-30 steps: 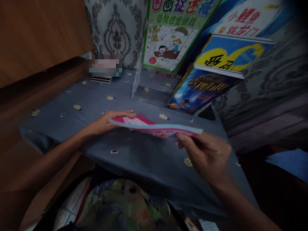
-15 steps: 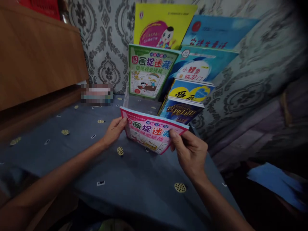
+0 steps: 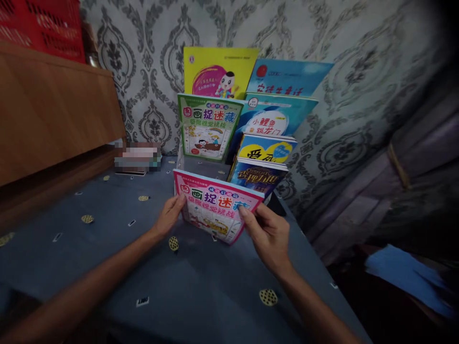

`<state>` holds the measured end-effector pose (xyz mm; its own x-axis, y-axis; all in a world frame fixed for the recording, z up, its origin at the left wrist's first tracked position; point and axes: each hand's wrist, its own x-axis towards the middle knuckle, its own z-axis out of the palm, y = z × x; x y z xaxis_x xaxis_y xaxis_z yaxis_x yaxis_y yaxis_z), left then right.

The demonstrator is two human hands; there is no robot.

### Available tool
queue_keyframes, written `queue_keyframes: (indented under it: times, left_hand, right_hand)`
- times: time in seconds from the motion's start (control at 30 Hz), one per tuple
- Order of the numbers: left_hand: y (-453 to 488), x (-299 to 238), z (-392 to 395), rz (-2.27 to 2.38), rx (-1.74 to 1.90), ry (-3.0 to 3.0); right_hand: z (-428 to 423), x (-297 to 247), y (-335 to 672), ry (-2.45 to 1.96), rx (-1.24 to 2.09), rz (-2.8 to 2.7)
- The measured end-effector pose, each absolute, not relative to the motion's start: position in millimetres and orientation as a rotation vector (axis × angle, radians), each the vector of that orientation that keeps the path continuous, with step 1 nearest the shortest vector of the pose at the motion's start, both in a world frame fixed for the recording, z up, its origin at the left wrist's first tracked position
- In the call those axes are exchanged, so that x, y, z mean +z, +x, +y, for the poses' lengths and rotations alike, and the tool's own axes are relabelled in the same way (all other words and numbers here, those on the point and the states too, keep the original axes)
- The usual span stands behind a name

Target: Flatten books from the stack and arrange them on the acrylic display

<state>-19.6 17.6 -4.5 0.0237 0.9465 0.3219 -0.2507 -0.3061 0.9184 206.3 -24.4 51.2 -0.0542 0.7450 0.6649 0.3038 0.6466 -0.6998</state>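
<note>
While you face the books in the head view, your 2 hands share the pink book (image 3: 215, 205), probably so that neither side sags. Your left hand (image 3: 172, 212) is clamped on its left edge, and your right hand (image 3: 270, 234) pinches the right edge, thumb over the cover and fingers behind, a hold that seems to keep the cover facing you. The book slants down to the right; whether its lower edge touches the patterned cloth (image 3: 118, 272) is hard to make out.

Beyond it, books stand in 2 columns, tiered apparently so that every title shows. At left, the green book (image 3: 210, 129) stands before the yellow book (image 3: 222, 59). At right, the navy book (image 3: 258, 177) is lowest, with the blue-and-yellow book (image 3: 265, 149), the teal book (image 3: 283, 114) and the blue book (image 3: 294, 76) rising behind it.
</note>
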Motion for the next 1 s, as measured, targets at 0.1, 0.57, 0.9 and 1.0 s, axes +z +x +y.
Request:
queue_keyframes:
  times: [0.1, 0.57, 0.9, 1.0]
  left_hand:
    - [-18, 9, 18, 0.837, 1.541, 1.216]
    - [-34, 20, 16, 0.950, 1.235, 1.053]
    - [-33, -8, 19, 0.941, 1.206, 0.904]
    - [-33, -14, 17, 0.940, 1.245, 0.826]
  right_hand:
    - [-21, 59, 198, -0.856, 0.530, -1.571]
    - [0, 9, 179, -0.882, 1.165, -1.223]
    - [7, -17, 184, -0.896, 1.372, -1.081]
    - [0, -22, 177, -0.861, 1.448, -1.098]
